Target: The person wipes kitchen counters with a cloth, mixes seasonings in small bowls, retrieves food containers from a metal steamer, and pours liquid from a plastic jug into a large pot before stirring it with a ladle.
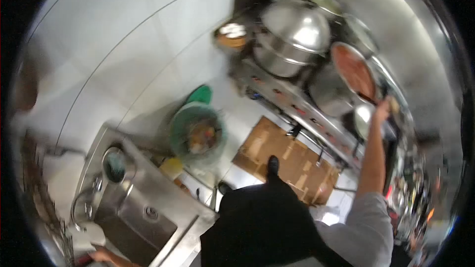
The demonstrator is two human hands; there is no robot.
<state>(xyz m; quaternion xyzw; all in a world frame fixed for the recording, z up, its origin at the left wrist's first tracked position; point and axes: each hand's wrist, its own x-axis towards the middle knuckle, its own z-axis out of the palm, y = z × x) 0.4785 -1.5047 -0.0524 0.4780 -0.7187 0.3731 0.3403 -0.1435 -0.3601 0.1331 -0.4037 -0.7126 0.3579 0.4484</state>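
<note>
My right hand (383, 111) reaches out over the stove, closed at the end of a dark, thin utensil handle (366, 98). That handle slants over the rim of a tall steel pot (332, 89) of red sauce (352, 66); its far end is hidden or blurred. Down at the lower left, beside the sink, my left hand (102, 254) is partly in view. Its fingers are closed around something dark red, blurred and cut off by the view's edge. Just above that hand is a pale round object (90, 233).
A large domed steel steamer (295, 29) and other pots crowd the stove (302, 106). Flattened cardboard (257, 144) lies on the floor. Near the wall stands a lined bin (177, 133) with waste. The steel sink (111, 212) has a faucet (89, 198) and a round container (115, 164).
</note>
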